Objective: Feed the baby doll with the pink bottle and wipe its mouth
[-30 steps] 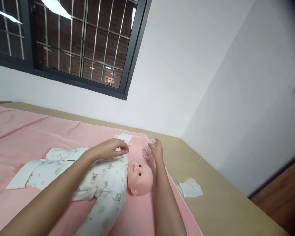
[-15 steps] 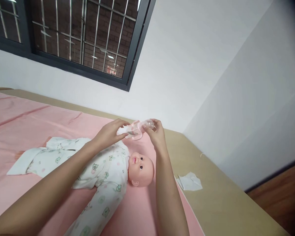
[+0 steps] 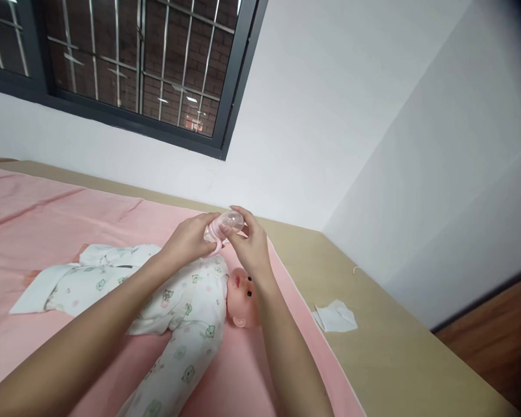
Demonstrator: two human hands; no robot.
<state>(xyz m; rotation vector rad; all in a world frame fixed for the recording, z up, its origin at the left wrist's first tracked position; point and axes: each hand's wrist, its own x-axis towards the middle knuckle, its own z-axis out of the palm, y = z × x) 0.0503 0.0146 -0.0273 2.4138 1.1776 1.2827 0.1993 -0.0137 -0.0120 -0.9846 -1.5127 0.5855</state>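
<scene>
A baby bottle (image 3: 217, 229) with pink handles and a clear dome cap is held above the doll's chest. My left hand (image 3: 193, 236) wraps round its body, hiding most of it. The fingers and thumb of my right hand (image 3: 248, 236) grip the clear cap end (image 3: 233, 220). Beneath my arms a baby doll (image 3: 200, 301) lies on its back, dressed in a white suit with small green animal prints. My right forearm covers part of the doll's head (image 3: 242, 304).
A pink sheet (image 3: 234, 370) lies under the doll on a pale wooden surface (image 3: 373, 353). To the right rests a crumpled white cloth (image 3: 336, 317). Behind are a white wall (image 3: 295, 145) and a dark-framed window (image 3: 134, 124) with metal bars.
My right hand has moved left with the capped end, closer to my left hand. The bottle has turned, its cap facing more toward me, and my right forearm now covers part of the doll's head.
</scene>
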